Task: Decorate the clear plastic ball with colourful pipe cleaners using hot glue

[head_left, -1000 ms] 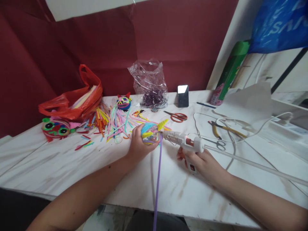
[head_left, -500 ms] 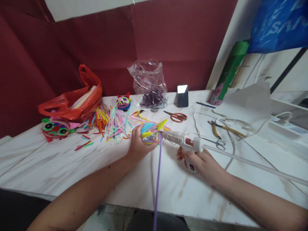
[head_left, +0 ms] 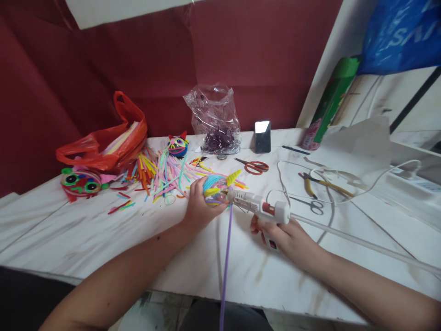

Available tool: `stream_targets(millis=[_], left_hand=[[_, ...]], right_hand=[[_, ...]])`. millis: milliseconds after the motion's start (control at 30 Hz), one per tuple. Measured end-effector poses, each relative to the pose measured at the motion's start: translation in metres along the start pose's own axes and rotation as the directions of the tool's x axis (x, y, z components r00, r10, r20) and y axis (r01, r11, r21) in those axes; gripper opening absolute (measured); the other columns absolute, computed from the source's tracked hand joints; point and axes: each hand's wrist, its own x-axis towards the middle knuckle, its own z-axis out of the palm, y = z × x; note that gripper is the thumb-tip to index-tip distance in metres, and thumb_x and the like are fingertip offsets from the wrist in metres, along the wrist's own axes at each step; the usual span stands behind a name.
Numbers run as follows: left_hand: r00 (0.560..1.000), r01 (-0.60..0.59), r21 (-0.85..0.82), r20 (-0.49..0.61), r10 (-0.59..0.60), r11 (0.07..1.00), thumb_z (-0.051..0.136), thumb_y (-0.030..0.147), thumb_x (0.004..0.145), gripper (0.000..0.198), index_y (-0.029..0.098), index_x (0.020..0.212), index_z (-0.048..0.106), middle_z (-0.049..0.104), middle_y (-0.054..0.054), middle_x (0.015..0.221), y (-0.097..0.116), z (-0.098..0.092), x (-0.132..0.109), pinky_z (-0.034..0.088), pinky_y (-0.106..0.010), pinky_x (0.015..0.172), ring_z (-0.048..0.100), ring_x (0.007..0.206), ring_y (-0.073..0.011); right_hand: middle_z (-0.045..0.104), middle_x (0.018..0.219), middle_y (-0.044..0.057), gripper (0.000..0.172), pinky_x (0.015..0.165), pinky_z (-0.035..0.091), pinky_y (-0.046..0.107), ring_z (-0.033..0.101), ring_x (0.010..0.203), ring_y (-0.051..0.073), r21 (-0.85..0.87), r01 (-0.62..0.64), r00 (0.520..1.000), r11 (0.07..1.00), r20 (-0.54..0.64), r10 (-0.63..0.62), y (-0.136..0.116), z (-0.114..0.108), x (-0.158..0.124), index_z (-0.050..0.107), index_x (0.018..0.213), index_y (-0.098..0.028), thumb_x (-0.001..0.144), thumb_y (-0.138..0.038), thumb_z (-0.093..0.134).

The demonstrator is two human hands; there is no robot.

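My left hand point(head_left: 200, 203) is wrapped round a small ball point(head_left: 213, 185) covered in blue, yellow and purple pipe cleaner, with yellow ear-like points sticking out. From the ball a long purple pipe cleaner point(head_left: 226, 262) hangs down past the table's front edge. My right hand point(head_left: 275, 230) grips the handle of a white hot glue gun point(head_left: 257, 203), a long clear glue stick point(head_left: 344, 233) running out of its back. The gun's nozzle is right at the ball's right side; whether it touches cannot be made out.
Orange-handled scissors point(head_left: 257, 167), pliers point(head_left: 329, 185) and small metal scissors point(head_left: 312, 205) lie to the right among cables. Left are a red plastic bag point(head_left: 93, 149), loose pipe cleaners point(head_left: 168, 177) and a finished-looking face ball point(head_left: 84, 183). A phone point(head_left: 262, 140) stands at the back.
The glue gun's nozzle has moved slightly down and left along the ball. My left hand keeps its hold, and the view has shifted slightly.
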Motion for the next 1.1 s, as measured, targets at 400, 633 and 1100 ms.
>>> stream_targets(millis=[400,633,1100], left_hand=[[1.000,-0.011,0.010,0.004,0.011,1.000,0.081,0.035,0.057,0.083,0.021,0.129,0.043,0.051,-0.013,0.124,-0.0007,-0.0006,0.0005,0.046,-0.048,0.100,0.051,0.121,-0.0310],[1.000,-0.005,0.024,-0.019,0.005,1.000,0.081,0.036,0.058,0.082,0.021,0.129,0.043,0.052,-0.013,0.124,0.0003,-0.0002,0.0006,0.049,-0.045,0.097,0.053,0.119,-0.0301],[0.999,-0.030,0.042,-0.014,0.030,0.999,0.081,0.036,0.058,0.081,0.020,0.128,0.044,0.053,-0.014,0.122,0.0005,-0.0017,-0.0001,0.050,-0.046,0.096,0.054,0.117,-0.0302]], right_hand=[[0.067,0.074,0.007,0.044,0.064,0.050,0.035,0.059,0.064,0.020,-0.012,-0.054,0.998,0.998,-0.022,0.053,-0.0029,-0.0004,-0.0006,0.063,0.072,-0.020,0.079,-0.056,0.040],[0.069,0.076,0.010,0.047,0.062,0.050,0.035,0.061,0.065,0.022,0.030,-0.099,0.994,0.995,-0.040,0.101,-0.0029,-0.0031,0.0018,0.063,0.069,-0.020,0.075,-0.061,0.040],[0.066,0.074,0.009,0.044,0.060,0.047,0.034,0.058,0.063,0.020,0.101,-0.136,0.988,0.986,-0.056,0.142,-0.0010,-0.0020,0.0043,0.059,0.070,-0.019,0.075,-0.059,0.041]])
